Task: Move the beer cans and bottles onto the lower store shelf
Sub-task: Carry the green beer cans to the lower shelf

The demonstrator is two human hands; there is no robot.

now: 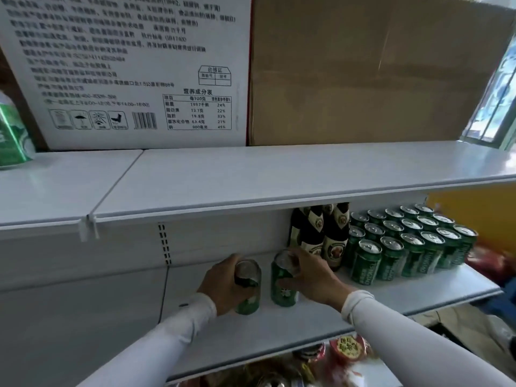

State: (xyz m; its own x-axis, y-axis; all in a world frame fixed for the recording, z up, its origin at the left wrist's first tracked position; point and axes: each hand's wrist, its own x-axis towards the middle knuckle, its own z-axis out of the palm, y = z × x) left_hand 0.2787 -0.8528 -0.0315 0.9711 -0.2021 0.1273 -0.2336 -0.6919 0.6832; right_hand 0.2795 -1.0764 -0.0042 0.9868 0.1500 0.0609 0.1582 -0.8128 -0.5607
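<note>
My left hand [223, 286] grips a green beer can [248, 291] standing on the lower white shelf [307, 325]. Right beside it, my right hand [312, 277] grips a second green can [282, 283] from its right side, also upright on the shelf. Behind my right hand stand several dark beer bottles [324, 236] against the shelf's back wall. To their right, several rows of green cans [410, 244] fill the shelf.
The upper white shelf [251, 177] overhangs the lower one and carries a white printed carton [125, 71], a brown cardboard box [363, 71] and a green pack [11, 135] at far left. Red-packaged goods [346, 347] lie below the lower shelf.
</note>
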